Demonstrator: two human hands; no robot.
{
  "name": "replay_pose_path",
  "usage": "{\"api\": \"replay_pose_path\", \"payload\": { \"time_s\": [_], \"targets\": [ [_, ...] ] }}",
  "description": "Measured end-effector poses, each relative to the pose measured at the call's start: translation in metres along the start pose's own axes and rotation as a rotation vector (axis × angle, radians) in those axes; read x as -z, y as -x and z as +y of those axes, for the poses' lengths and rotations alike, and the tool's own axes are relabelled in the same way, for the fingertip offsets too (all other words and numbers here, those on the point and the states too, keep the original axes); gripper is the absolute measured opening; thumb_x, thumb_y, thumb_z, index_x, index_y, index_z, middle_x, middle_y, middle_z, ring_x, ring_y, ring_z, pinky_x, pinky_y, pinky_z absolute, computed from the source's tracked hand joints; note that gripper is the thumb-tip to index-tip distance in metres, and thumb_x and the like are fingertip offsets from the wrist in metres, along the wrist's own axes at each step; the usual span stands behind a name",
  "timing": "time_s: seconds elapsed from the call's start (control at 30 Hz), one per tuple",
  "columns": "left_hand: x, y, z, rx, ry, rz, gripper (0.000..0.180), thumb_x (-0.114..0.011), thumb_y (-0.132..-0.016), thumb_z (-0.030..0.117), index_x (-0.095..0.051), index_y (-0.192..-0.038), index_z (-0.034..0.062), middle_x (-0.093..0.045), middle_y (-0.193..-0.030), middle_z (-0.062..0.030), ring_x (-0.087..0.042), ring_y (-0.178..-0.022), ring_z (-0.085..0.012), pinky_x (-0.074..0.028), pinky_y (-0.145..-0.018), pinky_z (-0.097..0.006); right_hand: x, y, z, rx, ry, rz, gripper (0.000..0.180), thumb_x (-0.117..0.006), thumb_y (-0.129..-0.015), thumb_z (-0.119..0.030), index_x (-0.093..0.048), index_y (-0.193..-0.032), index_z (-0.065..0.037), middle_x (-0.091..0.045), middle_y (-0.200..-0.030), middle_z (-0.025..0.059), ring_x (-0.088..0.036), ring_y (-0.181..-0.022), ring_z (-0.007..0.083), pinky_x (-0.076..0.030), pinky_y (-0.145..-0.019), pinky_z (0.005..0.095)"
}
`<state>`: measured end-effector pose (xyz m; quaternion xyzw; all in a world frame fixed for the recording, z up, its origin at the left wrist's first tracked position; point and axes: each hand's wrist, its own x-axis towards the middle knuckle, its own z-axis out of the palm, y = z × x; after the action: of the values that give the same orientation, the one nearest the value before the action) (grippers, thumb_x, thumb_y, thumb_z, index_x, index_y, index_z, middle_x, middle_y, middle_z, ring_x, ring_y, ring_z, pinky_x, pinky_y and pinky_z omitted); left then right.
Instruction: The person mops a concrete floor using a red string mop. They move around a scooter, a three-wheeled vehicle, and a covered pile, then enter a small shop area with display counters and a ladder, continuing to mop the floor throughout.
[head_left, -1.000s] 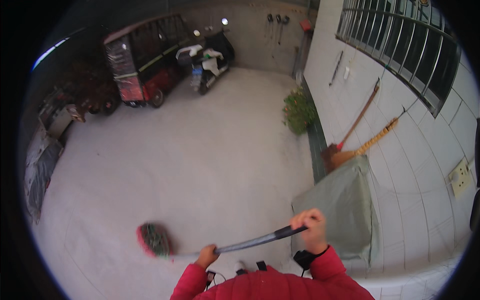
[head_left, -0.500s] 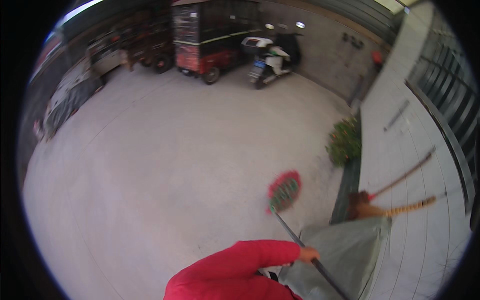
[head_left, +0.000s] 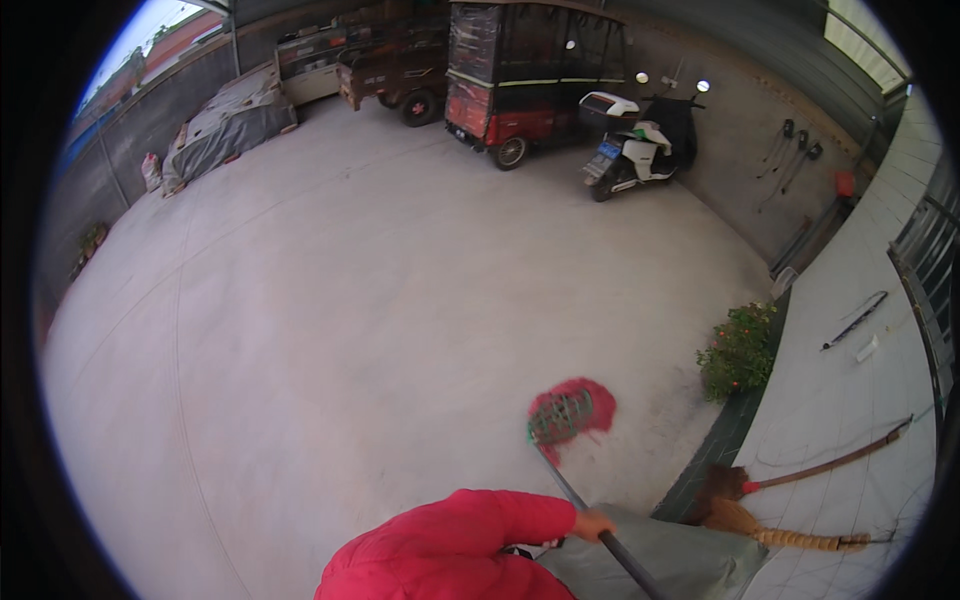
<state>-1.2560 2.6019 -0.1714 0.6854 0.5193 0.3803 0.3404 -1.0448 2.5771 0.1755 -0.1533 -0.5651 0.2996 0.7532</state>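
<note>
At lower right, our left hand [head_left: 593,523] gripped a mop [head_left: 566,411] on the floor [head_left: 350,300]; our right hand's hold we couldn't tell.

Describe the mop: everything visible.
The mop has a splayed red, fibrous-looking head with a green, rib-like lattice over it, slightly blurred. The head appears to lie on the pale floor, in front of the person. A slim, dark grey handle slants from it toward the lower right, gripped by the left hand and crossing the view of a grey-green cover. Its upper end is out of frame.
</note>
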Motion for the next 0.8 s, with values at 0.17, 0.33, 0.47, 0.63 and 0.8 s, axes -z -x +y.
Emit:
{"api": "replay_pose_path", "payload": {
  "time_s": [0.17, 0.33, 0.47, 0.63, 0.8],
  "targets": [
    [0.084, 0.060, -0.069, 0.250, -0.144, 0.308, 0.013, -0.060, -0.057, 0.012, -0.051, -0.067, 0.0091, -0.054, -0.066, -0.0130, -0.054, -0.067, -0.0337, -0.042, -0.058, -0.042, -0.070, 0.023, 0.085, -0.361, -0.263, -0.213, 0.014, -0.047, -0.080, -0.008, -0.038, -0.070, -0.005, -0.041, -0.057, 0.0092, -0.039, -0.050, 0.0180, -0.036, -0.047, 0.0309],
    [0.162, 0.148, -0.146, 0.538, -0.307, 0.451, 0.013, -0.059, -0.056, 0.017, -0.052, -0.065, 0.0106, -0.054, -0.065, -0.0133, -0.053, -0.065, -0.0343, -0.040, -0.055, -0.044, -0.165, 0.058, 0.183, -0.542, -0.363, -0.596, 0.015, -0.040, -0.077, -0.007, -0.032, -0.064, -0.006, -0.036, -0.054, 0.0051, -0.035, -0.046, 0.0139, -0.034, -0.044, 0.0266],
    [0.232, 0.219, -0.187, 0.813, -0.396, 0.377, 0.013, -0.060, -0.060, 0.019, -0.054, -0.068, 0.0118, -0.056, -0.069, -0.0123, -0.055, -0.068, -0.0332, -0.043, -0.059, -0.044, -0.236, 0.105, 0.239, -0.892, -0.337, -0.582, 0.007, -0.041, -0.075, -0.005, -0.038, -0.069, -0.003, -0.044, -0.056, 0.0084, -0.046, -0.053, 0.0195, -0.044, -0.060, 0.0354],
    [0.302, 0.228, -0.186, 0.804, -0.387, 0.282, 0.015, -0.062, -0.062, 0.021, -0.055, -0.070, 0.0104, -0.057, -0.068, -0.0120, -0.055, -0.068, -0.0323, -0.043, -0.059, -0.043, -0.291, 0.098, 0.279, -0.971, -0.393, -0.504, 0.016, -0.044, -0.080, -0.014, -0.036, -0.069, -0.005, -0.042, -0.056, 0.0066, -0.045, -0.051, 0.0188, -0.044, -0.062, 0.0369],
    [0.321, 0.135, -0.159, 0.528, -0.295, 0.268, 0.015, -0.062, -0.065, 0.019, -0.053, -0.070, 0.0085, -0.055, -0.064, -0.0126, -0.054, -0.065, -0.0331, -0.042, -0.057, -0.042, -0.273, 0.022, 0.282, -0.841, -0.467, -0.475, 0.023, -0.045, -0.084, -0.020, -0.032, -0.069, -0.008, -0.040, -0.053, 0.0050, -0.040, -0.045, 0.0161, -0.041, -0.059, 0.0370]
  ]
}}
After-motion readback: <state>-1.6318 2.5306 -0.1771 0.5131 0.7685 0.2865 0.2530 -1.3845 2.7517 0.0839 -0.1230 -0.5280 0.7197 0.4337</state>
